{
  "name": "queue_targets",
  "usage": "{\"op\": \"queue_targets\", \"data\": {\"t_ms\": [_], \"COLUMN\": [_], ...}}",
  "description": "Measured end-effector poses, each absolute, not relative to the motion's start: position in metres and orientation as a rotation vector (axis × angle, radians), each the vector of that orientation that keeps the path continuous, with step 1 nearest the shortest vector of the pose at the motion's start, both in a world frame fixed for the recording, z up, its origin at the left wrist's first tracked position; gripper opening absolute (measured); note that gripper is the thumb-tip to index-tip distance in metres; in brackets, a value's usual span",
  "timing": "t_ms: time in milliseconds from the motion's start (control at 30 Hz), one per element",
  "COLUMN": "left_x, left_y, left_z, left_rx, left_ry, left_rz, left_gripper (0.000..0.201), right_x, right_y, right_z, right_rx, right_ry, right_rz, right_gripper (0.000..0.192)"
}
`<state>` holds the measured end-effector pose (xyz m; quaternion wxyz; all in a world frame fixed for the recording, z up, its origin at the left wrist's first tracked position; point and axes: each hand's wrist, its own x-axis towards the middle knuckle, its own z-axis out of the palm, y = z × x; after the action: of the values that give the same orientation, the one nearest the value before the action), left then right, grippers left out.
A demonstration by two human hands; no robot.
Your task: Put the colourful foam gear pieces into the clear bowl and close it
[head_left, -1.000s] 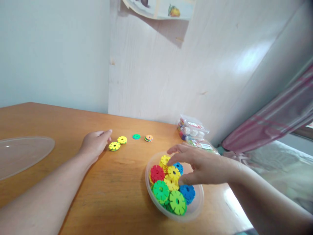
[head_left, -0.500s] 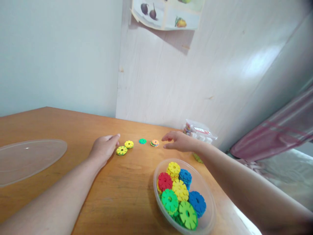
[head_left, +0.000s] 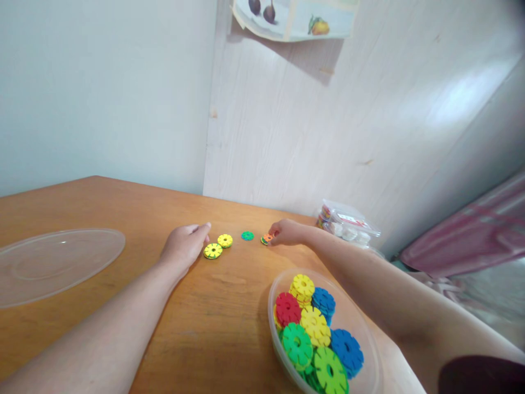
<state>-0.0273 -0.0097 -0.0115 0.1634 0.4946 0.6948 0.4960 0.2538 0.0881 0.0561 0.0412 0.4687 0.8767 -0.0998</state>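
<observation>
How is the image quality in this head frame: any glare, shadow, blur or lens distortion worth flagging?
Head view: bright, even daylight; a soft glare patch on the wall panel at upper right, and a small highlight on the clear lid. The poster casts a shadow below it. Wide-angle lens bends the wall edges and stretches the forearms. Both hands, left hand and right hand, and the bowl look sharp.

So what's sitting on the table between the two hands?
In the head view, between the left hand and the right hand lie two yellow discs and a small green disc.
</observation>
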Motion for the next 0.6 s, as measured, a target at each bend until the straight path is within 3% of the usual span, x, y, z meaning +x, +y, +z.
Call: {"op": "queue_targets", "data": {"t_ms": [200,600], "left_x": [-0.030,-0.032], "left_y": [-0.007,-0.006], "left_z": [-0.014,-0.014], "left_rx": [1.428,1.418], "left_ry": [1.965,1.937], "left_rz": [1.414,1.428], "left_gripper": [0.048,0.048], "right_x": [0.272,0.324], "right_y": [0.054,-0.074], "right_z": [0.078,0.118], "right_rx": [1.467,1.283], "right_ry": [2.841,2.974], "right_rz": [-0.390,-0.348], "right_gripper": [0.048,0.040]}}
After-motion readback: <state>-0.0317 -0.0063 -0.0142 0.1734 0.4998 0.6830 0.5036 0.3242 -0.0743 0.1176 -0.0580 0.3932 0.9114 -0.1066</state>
